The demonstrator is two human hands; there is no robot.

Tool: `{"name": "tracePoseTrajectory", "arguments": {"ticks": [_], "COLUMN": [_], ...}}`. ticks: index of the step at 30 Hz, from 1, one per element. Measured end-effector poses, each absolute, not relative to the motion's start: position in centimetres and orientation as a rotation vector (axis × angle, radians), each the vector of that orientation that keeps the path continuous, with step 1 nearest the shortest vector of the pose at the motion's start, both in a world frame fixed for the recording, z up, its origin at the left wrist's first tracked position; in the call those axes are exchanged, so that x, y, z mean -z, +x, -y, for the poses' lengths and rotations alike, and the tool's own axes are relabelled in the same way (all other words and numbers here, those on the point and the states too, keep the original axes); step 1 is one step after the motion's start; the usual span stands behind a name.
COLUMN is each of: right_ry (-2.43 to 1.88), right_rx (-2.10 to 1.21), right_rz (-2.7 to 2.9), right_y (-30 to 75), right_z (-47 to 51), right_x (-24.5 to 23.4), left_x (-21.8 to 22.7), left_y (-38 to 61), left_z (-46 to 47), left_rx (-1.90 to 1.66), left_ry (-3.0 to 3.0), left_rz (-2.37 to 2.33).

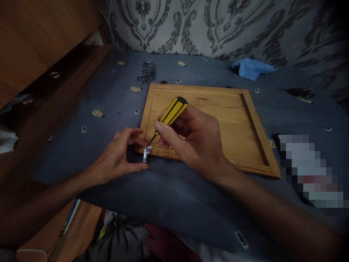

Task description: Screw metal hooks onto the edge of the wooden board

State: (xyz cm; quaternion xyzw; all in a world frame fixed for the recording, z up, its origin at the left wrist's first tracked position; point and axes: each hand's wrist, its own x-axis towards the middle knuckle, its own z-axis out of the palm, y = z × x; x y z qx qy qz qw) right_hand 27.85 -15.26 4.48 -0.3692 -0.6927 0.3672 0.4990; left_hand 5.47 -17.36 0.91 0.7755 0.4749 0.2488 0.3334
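A yellow-and-black screwdriver [173,112] slants down to the left in my right hand [199,136], its fingers closed round the handle. The screwdriver's tip meets a small silver metal hinge [145,155] at the near left corner of a framed wooden panel [201,120]. My left hand [117,154] curls around the hinge from the left, thumb at its lower end and fingertips by its upper end and the panel's edge. The panel lies flat, with small dark holes along its near edge.
Several metal pieces [148,72] lie beyond the panel on the blue patterned cloth [109,91]. A blue rag [252,68] rests at the back right, and a dark object [300,92] nearer. At right lies a blurred-out item [311,171]. Wooden furniture [46,40] borders the left.
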Motion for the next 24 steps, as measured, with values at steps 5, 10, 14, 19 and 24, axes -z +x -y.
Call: {"name": "tracePoseTrajectory", "arguments": {"ticks": [5, 10, 14, 19, 24], "right_ry": [-0.905, -0.907, -0.906, -0.898, -0.909], "right_rx": [-0.881, -0.891, -0.863, -0.840, -0.923], "right_rz": [1.678, 1.696, 1.715, 1.725, 1.697], "right_y": [27.90, 27.94, 27.95, 27.93, 27.58], "right_z": [15.13, 15.02, 14.94, 14.92, 15.01], "right_x": [-4.53, -4.34, -4.18, -4.27, -4.58], "left_x": [-0.94, -0.91, -0.94, -0.83, -0.76], "left_y": [5.48, 5.57, 5.56, 5.49, 5.60], "left_z": [17.29, 17.26, 17.28, 17.27, 17.23], "left_rx": [-0.644, -0.642, -0.645, -0.651, -0.676], "left_ry": [2.028, 2.044, 2.039, 2.052, 2.032], "left_rz": [-1.253, -1.251, -1.246, -1.238, -1.218]}}
